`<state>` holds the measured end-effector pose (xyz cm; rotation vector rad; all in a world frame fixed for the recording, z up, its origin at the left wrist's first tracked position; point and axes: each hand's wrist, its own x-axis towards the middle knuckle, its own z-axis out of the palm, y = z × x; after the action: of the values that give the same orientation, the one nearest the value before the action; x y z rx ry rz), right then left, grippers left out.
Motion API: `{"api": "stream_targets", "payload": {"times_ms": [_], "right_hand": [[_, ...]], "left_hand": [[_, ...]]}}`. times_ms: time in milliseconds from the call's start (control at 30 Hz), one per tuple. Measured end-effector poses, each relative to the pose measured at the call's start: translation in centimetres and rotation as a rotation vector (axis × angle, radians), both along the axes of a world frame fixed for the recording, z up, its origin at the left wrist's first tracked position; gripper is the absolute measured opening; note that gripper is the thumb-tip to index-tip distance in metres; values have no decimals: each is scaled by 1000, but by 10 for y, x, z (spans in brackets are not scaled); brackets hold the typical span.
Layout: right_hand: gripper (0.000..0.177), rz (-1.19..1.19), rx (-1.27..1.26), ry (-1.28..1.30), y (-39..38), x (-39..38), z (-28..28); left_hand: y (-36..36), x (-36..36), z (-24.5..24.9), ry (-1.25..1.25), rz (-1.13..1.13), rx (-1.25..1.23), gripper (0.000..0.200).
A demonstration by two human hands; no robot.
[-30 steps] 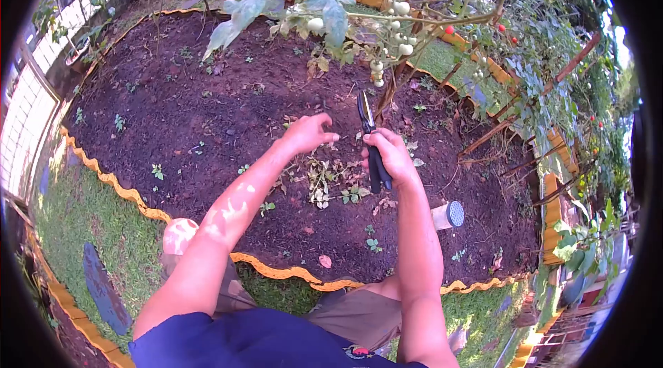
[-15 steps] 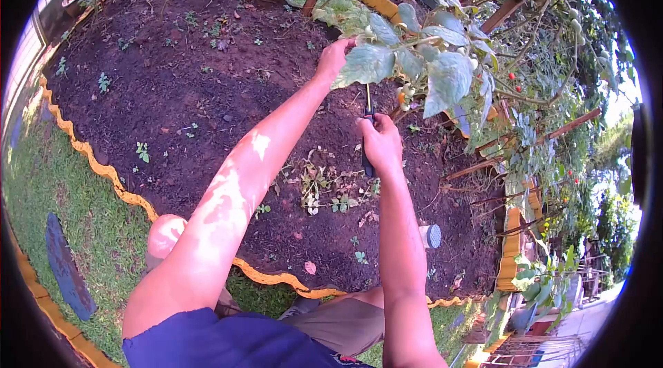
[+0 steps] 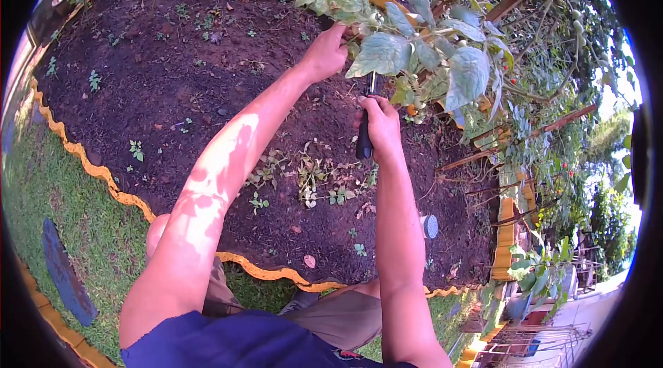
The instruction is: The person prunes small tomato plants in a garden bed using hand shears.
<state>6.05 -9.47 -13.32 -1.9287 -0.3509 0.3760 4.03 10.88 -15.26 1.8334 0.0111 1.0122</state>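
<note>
My right hand [image 3: 380, 123] is wrapped around the black handle of a tool with a narrow metal blade [image 3: 372, 83]. The blade points up toward the leaves, and its tip is hidden behind them. My left hand [image 3: 326, 55] is at the left side of a leafy tomato branch [image 3: 385, 54], its fingers closed and partly hidden by foliage. I cannot make out what is between them. An orange tomato [image 3: 412, 110] hangs just right of my right hand.
Dark soil [image 3: 173, 85] holds small seedlings and a patch of wilted plants [image 3: 314, 178]. Wavy yellow edging [image 3: 97, 171] borders it beside grass. Wooden stakes [image 3: 552, 125] and tomato plants stand at right. A capped white pipe [image 3: 429, 226] rises from the soil.
My left hand has shifted slightly left, and more of it shows. The tool's handle has tilted and moved up with my right hand. The leaves have swung right.
</note>
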Motion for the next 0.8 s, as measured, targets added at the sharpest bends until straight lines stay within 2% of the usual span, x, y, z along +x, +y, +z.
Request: {"api": "stream_targets", "payload": {"times_ms": [67,133,167,200,267,300,367,467,567,667,733,767,800], "right_hand": [[38,14,-23,-30,3,0,-1],[38,29,-75,-61,5,7,-7],[38,50,-54,-72,6,13,-15],[48,47,-58,-93,6,18,-21],[69,38,-66,-126,4,23,-32],[71,22,-94,-111,4,9,-20],[71,28,-116,-128,0,8,-24],[72,52,-47,-138,-1,10,-35],[72,64,-66,-206,-4,3,-26],[72,62,-181,-304,-9,-7,-13],[73,79,-215,-283,-12,-7,-9],[74,84,-217,-272,-13,-5,-10],[74,90,-219,-265,-13,-2,-11]], "left_hand": [[-1,0,-4,-58,-88,-142,53],[-2,14,-18,-191,-268,-356,55],[-5,8,-23,-157,-187,-264,50],[-11,-6,-17,-123,-104,-175,44],[-1,2,-42,-46,36,57,37],[12,12,-59,52,65,272,33],[32,42,-110,31,-111,94,38],[25,23,-101,103,-86,-123,31],[11,4,-83,81,-182,-222,36],[12,6,-87,92,-147,-213,33],[3,-4,-67,-30,-212,-212,28],[-1,-10,-54,-103,-265,-199,38],[-2,-11,-53,-83,-249,-196,38]]}}
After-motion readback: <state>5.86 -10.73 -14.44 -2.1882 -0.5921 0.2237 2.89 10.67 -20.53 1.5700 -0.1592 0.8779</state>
